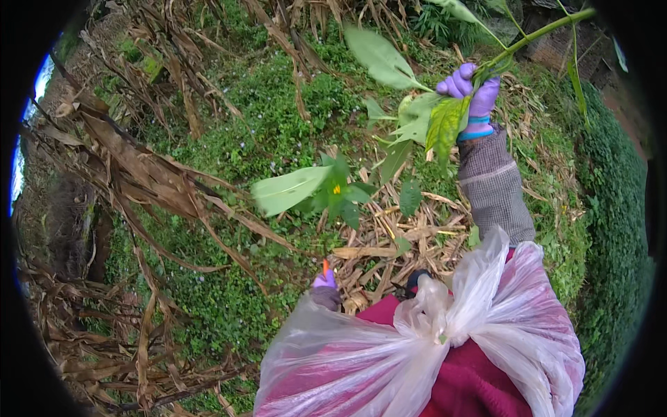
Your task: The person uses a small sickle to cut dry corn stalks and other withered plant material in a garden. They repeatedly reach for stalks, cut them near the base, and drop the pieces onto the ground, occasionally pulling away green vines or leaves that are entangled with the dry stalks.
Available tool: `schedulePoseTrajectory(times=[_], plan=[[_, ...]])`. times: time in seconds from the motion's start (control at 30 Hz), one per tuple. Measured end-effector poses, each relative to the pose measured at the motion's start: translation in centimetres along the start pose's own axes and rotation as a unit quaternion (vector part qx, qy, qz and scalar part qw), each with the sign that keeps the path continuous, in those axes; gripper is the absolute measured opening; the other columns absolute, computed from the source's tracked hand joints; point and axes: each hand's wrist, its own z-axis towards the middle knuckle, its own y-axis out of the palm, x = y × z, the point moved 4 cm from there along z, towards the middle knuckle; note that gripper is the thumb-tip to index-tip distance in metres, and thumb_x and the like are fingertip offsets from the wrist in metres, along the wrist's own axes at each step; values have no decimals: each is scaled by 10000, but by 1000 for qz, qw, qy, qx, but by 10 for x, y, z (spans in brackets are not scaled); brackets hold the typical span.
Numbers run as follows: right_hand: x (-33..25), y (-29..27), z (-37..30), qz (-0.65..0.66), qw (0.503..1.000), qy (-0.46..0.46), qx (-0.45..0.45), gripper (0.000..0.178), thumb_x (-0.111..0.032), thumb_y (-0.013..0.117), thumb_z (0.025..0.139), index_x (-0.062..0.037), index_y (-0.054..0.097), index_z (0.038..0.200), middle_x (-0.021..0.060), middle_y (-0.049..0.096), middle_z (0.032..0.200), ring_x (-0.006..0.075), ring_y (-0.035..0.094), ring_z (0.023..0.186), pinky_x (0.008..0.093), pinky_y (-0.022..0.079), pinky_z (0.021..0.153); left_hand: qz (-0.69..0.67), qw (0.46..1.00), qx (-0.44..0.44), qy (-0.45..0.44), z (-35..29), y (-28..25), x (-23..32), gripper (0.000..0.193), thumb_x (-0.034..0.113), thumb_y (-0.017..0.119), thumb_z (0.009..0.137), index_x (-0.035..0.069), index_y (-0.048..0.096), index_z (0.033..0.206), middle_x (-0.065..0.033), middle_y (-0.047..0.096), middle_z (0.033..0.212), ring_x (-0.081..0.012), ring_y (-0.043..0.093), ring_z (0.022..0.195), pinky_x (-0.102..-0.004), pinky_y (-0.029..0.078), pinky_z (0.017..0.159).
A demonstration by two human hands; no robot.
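My right hand [476, 90], in a purple glove with a blue cuff, is raised at the upper right and closed round a green leafy stem [538, 35]. The stem runs up to the right, and broad leaves hang from it, among them a yellowing leaf [447, 126]. A pale green leaf [290, 190] and a yellow bloom [337, 188] show lower, left of the hand. My left hand [324, 279], gloved alike, is low near my body, its fingers round a thin orange piece [326, 266]. Clear plastic sheeting partly hides that arm.
Dry brown stalks [132, 160] lean across the left side. Low green plants [278, 118] cover the ground, with dry straw [396, 243] in front of me. Knotted clear plastic [431, 313] hangs over my dark red clothing. A dense green hedge [618, 229] stands at the right.
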Motion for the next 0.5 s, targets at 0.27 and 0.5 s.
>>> schedulePoseTrajectory(times=[0.27,0.5], plan=[[84,-19,-48,120,991,46,-33,609,-627,356,856,-100,600,673,-19,289,411,164,313,372,403,455,563,-497,809,16,313,-117,-114,286,542,369,596,891,-13,443,1245,38,461,772,-36,407,571,-188,358,504],[122,-1,-103,211,975,39,-57,602,-583,364,893,-56,652,873,14,468,533,179,464,503,404,480,736,-259,898,66,350,-108,-88,295,351,258,626,856,28,590,1120,-128,648,862,-193,627,791,-312,483,764]])
